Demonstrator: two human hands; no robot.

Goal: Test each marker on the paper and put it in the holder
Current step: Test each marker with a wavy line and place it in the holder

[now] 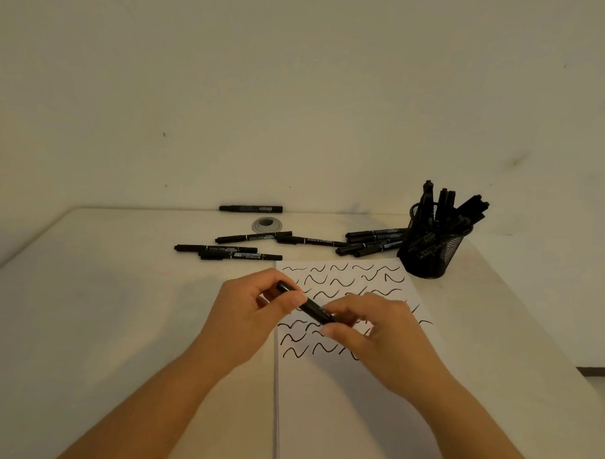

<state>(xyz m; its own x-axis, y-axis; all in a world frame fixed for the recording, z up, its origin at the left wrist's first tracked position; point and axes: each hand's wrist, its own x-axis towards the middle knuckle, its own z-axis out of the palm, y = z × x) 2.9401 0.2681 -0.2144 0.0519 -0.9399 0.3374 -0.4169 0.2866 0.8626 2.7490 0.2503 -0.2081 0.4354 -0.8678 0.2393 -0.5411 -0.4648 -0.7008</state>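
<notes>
Marker (307,306) being held over the upper half of the paper (343,402), slanting from upper left to lower right. Left hand (254,306) gripping the upper-left part of the barrel, fingers curled round it; right hand (376,331) pinching the lower-right end, probably the cap. Whether uncapping or recapping cannot be told. Keeping the barrel steady in the left hand while moving the cap straight along the marker's axis, avoiding any twist that could smear ink on the fingers. Aiming any test stroke at bare paper below the existing squiggles (340,282). Mesh holder (430,251) standing just beyond the paper's far right corner, already crowded; loose markers (249,237) lying further back on the table (103,308).
</notes>
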